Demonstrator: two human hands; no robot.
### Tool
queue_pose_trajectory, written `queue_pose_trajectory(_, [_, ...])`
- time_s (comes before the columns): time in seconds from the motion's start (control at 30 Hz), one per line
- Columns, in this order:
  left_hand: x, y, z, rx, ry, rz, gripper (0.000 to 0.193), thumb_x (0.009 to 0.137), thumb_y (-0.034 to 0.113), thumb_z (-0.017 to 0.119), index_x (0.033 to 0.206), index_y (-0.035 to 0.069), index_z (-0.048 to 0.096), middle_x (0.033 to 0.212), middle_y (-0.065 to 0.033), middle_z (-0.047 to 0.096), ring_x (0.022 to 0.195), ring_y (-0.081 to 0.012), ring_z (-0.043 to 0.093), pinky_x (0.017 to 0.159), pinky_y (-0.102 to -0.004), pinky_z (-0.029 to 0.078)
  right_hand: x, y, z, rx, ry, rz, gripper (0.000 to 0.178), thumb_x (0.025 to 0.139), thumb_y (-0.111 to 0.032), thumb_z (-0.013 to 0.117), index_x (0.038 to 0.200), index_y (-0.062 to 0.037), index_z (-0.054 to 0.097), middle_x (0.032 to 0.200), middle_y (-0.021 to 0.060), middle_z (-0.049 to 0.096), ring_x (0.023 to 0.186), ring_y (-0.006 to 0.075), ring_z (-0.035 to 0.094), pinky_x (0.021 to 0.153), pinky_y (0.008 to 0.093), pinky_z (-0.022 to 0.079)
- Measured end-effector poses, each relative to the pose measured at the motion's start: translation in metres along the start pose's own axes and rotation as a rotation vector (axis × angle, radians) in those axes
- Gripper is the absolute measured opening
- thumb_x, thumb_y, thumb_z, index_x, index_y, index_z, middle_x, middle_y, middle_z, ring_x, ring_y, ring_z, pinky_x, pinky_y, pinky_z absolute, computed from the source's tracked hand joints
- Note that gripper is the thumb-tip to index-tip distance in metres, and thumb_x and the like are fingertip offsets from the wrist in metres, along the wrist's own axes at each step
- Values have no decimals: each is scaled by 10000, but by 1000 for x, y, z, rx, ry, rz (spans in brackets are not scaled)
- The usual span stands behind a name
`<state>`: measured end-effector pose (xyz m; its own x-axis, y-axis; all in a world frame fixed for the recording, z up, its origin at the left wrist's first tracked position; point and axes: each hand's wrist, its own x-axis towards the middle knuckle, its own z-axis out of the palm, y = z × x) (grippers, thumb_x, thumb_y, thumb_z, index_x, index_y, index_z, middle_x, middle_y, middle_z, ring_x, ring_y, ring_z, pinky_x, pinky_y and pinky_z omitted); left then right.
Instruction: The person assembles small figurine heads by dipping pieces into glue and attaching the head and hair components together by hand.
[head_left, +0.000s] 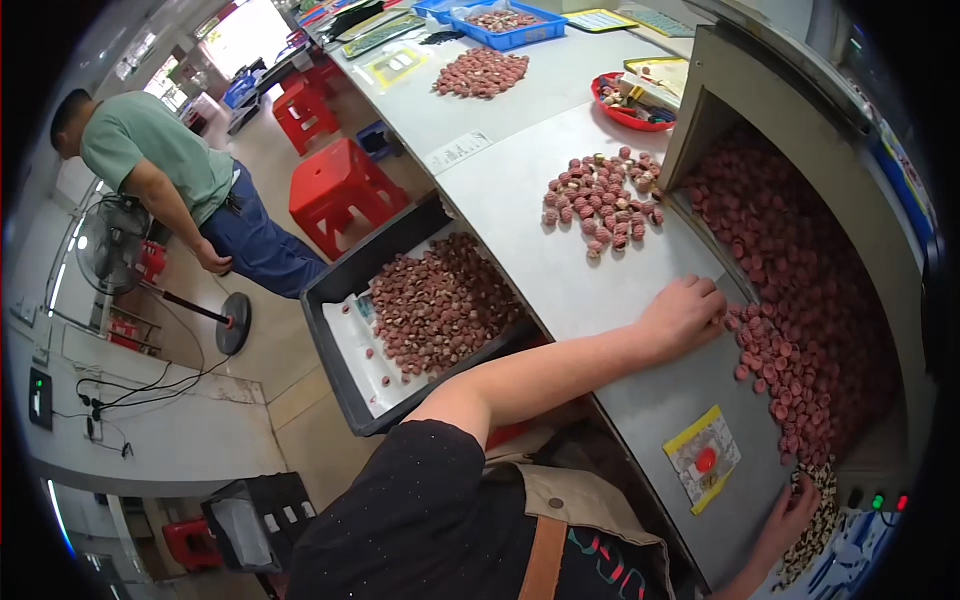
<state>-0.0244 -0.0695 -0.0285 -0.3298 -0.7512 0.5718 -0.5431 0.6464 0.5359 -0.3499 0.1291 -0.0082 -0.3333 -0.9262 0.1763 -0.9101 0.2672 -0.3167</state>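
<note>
Left hand (683,312) touches red caps (800,300) at tray edge.

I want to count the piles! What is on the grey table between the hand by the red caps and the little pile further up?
Nothing: in the head view, the grey metal table is bare between the left hand and the small pile of red-and-cream round caps.

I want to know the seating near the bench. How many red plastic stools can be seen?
4 at least: one large red stool beside the dark tray, one further up the aisle, one behind that, and one at bottom left. Others may be hidden.
</note>
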Motion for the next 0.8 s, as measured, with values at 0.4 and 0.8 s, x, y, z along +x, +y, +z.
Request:
queue_pose_trajectory(0.4, [-4,2,-4,-188,40,-91,103,762,96,576,852,61,539,884,-144,507,803,-342,534,704,-418,455,-3,-6,13,28,195,-254,264,924,-135,494,1144,8,510,1139,162,499,1042,307,501,858,384,417])
queue_pose_trajectory(0.8, [6,-2,3,-245,105,-189,125,804,93,556,926,66,563,916,-171,514,832,-353,549,727,-418,465,1,-12,11,-117,250,-336,203,889,-72,495,1070,7,541,1046,165,535,975,318,523,841,389,416])
